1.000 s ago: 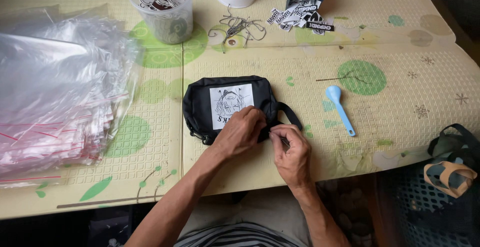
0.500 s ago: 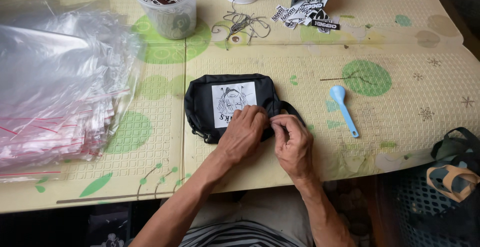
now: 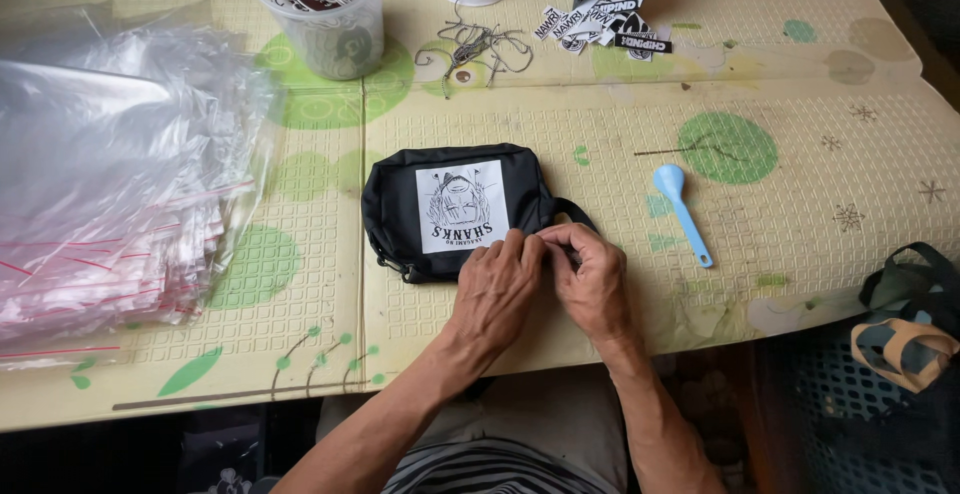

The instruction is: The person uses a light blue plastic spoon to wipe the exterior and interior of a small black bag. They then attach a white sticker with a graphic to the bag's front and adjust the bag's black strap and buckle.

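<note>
On the worktop point(image 3: 800, 74) our left hand point(image 3: 497, 289) and right hand point(image 3: 592, 279) pinch closed fingers on the black pouch point(image 3: 450, 209), lying lengthwise left to right, its picture panel upward.

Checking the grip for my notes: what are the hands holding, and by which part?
Both the left hand and right hand pinch the black pouch at its near right edge, beside the strap.

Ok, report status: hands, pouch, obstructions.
Both hands, left hand and right hand, pinching black pouch at its near edge. Pouch flat on mat. Blue spoon lies apart.
</note>
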